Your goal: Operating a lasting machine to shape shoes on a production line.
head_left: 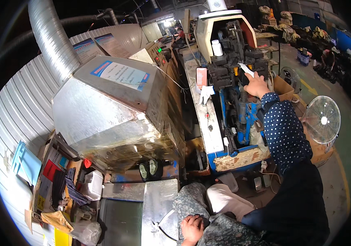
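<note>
My right hand (pixel 257 85) reaches far forward over the black and blue machine (pixel 241 106). Its fingers are closed on a slim white piece (pixel 246 69), whose kind I cannot make out. The far end of that piece lies among the machine's dark blocks, beside a small yellow part. My left hand (pixel 192 228) rests on the dark floral cloth over my lap, fingers loosely bent and holding nothing visible. Left of it, a tool with pale jaws and a dark curved handle (pixel 163 230) lies on the metal tabletop (pixel 159 205).
A white bottle (pixel 217 48) stands on the machine; a phone (pixel 201 77) and white cloth (pixel 206 94) are on the ledge at its left. A large metal hood (pixel 101 106) fills the left. Cluttered shelves (pixel 48 184) are at lower left, and a round fan (pixel 322 119) stands right.
</note>
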